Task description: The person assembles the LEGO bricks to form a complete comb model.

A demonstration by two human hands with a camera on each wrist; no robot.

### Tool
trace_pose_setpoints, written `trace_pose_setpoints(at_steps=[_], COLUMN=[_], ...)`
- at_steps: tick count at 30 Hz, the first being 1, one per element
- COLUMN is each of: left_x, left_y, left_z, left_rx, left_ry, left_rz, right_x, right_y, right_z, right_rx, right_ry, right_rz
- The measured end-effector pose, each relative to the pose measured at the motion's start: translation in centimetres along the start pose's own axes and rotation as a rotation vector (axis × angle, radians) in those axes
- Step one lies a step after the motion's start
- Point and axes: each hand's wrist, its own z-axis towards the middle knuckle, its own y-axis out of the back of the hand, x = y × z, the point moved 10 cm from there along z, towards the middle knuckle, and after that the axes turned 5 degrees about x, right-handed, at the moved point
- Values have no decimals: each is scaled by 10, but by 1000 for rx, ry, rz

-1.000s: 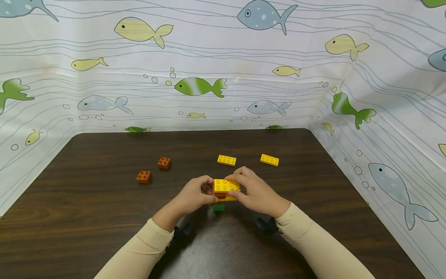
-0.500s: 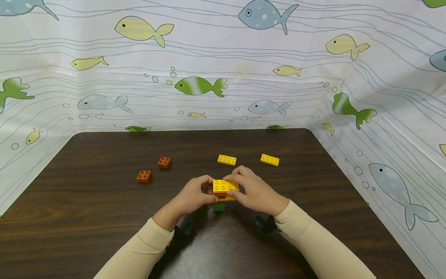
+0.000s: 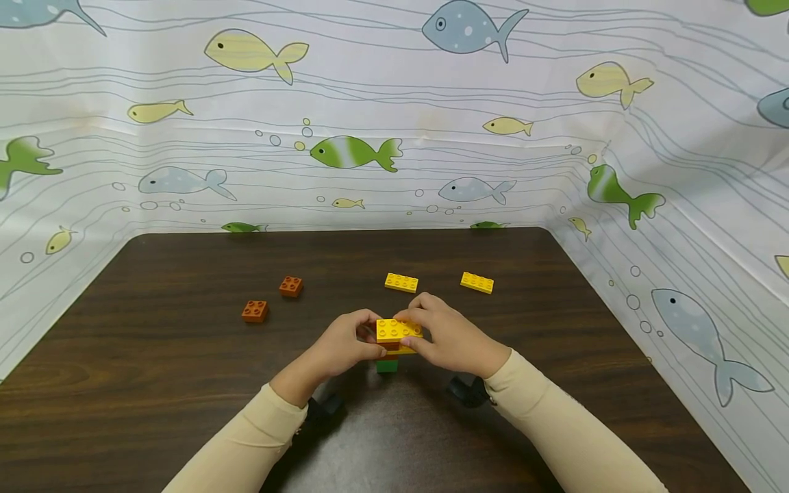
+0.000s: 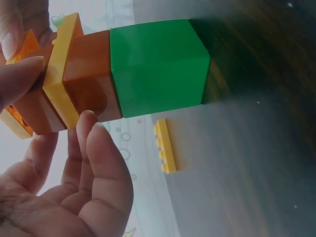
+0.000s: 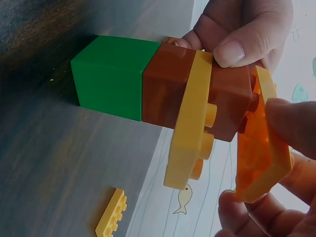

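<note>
Right hand pinches the top yellow plate, which has just edged slightly left over the stack; left hand grips that stack upright, mid desk. Studs show in the gap, so I'd guess it's nearly lined up, not seated.

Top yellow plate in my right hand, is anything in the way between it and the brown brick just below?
Nothing visible: in the right wrist view, the top yellow plate looks tilted above the upper brown brick, with only an open gap between. The left hand grips from the side, outside that gap.
</note>
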Motion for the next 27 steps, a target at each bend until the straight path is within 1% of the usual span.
trace_pose_setpoints(at_steps=[5,13,27], left_x=[-1,-6,-5], left_y=[0,12,13], left_z=[-1,-5,-5], left_rx=[12,-37,-20], left_ry=[-16,-8,-36], left_rz=[3,11,8], right_x=[0,-1,-3], right_y=[0,1,-1], right_z=[0,2,3], right_rx=[3,14,33], right_ry=[-2,-10,-16], right_rz=[6,10,17])
